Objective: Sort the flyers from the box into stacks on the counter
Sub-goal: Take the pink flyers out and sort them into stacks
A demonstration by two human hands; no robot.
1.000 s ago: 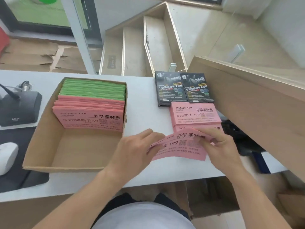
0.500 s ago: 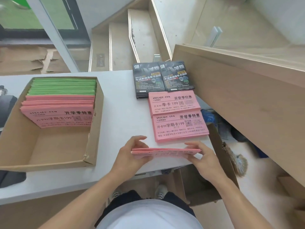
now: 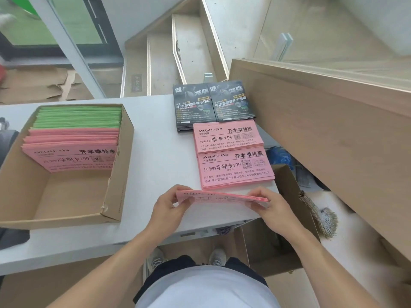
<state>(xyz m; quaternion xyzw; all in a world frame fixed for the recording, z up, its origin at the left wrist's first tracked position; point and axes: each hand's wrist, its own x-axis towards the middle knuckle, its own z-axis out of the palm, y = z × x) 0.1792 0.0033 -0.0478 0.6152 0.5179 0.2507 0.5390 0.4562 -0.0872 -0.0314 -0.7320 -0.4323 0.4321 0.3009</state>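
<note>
A: Head view, nearest first. Both hands hold a thin pink bundle [image 3: 222, 196] over the counter [image 3: 155, 165] front edge. Left hand [image 3: 169, 207] pinches its left end, right hand [image 3: 264, 205] the right end.

B: Changed vs a sec ago?

A: Yep. Then the bundle was tilted up, print facing the person; now it's nearly flat, edge-on, squared up. Looks like they read it & are abt to lay it on a stack.

B: Which stack?

A: Top sheet seems to read "季卡 199" but foreshortened, so not sure. If so, it'd match the farther pink stack [image 3: 226, 136], not the near pink stack [image 3: 235, 170], which sits just beyond the bundle.

B: Legible text?

A: Near stack: "AVOCADO-GYM", "开学季特惠", "月卡99 学期卡199". Farther: same header, "月卡99 季卡 199". Beyond them, two dark flyer piles [image 3: 213, 105]: "健身减脂", "牛油果健身年卡活动".

B: Box?

A: Cardboard box [image 3: 115, 187] on the left, still holding pink flyers [image 3: 71, 152] (学期卡199 on top) w/ green flyers [image 3: 77, 116] behind. Plenty left to sort.
</note>
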